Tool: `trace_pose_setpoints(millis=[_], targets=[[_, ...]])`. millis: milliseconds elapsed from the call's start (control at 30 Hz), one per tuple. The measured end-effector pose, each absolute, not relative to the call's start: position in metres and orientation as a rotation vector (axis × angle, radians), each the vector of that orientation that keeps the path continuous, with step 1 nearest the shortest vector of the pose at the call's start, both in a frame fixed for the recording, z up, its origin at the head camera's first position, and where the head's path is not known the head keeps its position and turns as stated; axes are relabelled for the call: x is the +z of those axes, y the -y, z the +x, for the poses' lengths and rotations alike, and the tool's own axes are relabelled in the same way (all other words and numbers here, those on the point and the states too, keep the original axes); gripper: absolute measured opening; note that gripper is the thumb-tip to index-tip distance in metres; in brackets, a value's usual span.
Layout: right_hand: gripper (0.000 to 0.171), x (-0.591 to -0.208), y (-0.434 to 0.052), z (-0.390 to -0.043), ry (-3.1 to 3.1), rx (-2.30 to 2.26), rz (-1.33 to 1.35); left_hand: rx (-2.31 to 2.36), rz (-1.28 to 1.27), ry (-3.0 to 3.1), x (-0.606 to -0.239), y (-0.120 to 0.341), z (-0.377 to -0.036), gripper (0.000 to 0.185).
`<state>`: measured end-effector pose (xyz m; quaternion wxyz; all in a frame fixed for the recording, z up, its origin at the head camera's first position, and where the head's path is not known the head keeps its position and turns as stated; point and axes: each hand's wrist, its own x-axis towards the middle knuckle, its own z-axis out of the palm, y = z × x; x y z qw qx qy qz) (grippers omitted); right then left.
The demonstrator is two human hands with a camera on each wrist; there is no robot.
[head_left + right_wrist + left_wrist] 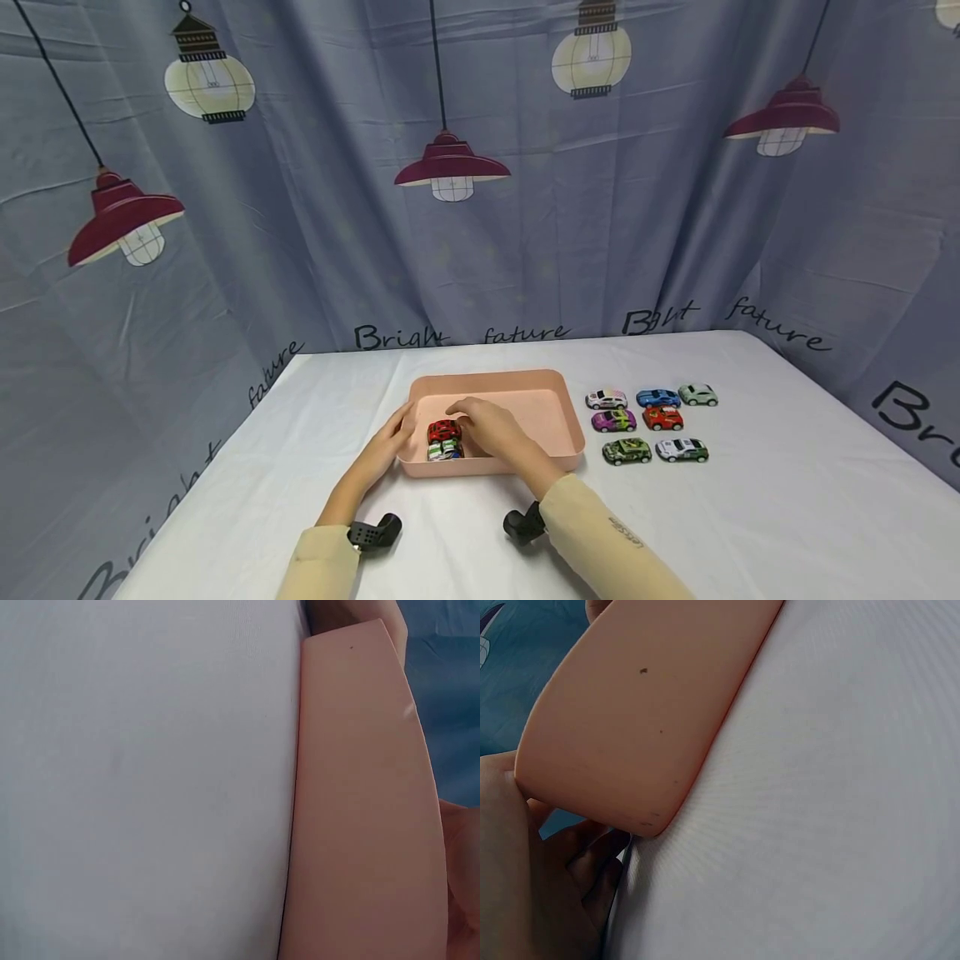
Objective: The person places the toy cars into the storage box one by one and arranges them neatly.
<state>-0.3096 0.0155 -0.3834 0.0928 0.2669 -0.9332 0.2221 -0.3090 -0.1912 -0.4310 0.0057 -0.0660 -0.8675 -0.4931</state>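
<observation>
A pink tray [495, 377] sits on the white table. In its near left corner lie a red toy car [442, 431] and a green-and-white toy car [444, 451]. My right hand [483, 423] reaches into the tray with its fingers curled over the red car's far side. My left hand [388, 440] grips the tray's left wall from outside, thumb up at the rim. The left wrist view shows the tray's outer corner [645, 712] with my fingers [592, 877] tucked against it. Only the tray's wall [360, 810] and the tablecloth show in the right wrist view.
Several toy cars stand in rows on the cloth right of the tray, among them a purple one [613, 420], a blue one [658, 397] and a camouflage-green one [626, 451]. A grey curtain printed with lamps closes the back and sides.
</observation>
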Motion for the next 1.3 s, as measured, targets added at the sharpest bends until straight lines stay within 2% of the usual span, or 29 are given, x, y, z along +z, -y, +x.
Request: trace_pose_setpoints(millis=[467, 1067, 1300], targets=[[0.031, -0.382, -0.05, -0.316, 2.825, 0.723, 0.568, -1.57, -0.217, 2.7, -0.43, 0.191, -0.308, 0.054], [0.032, -0.383, -0.11, -0.328, 2.711, 0.816, 0.551, -1.549, -0.218, 2.711, -0.43, 0.191, -0.305, 0.054], [0.034, -0.385, -0.134, -0.329, 2.722, 0.852, 0.497, -1.575, -0.24, 2.7, -0.405, 0.184, -0.285, 0.054]])
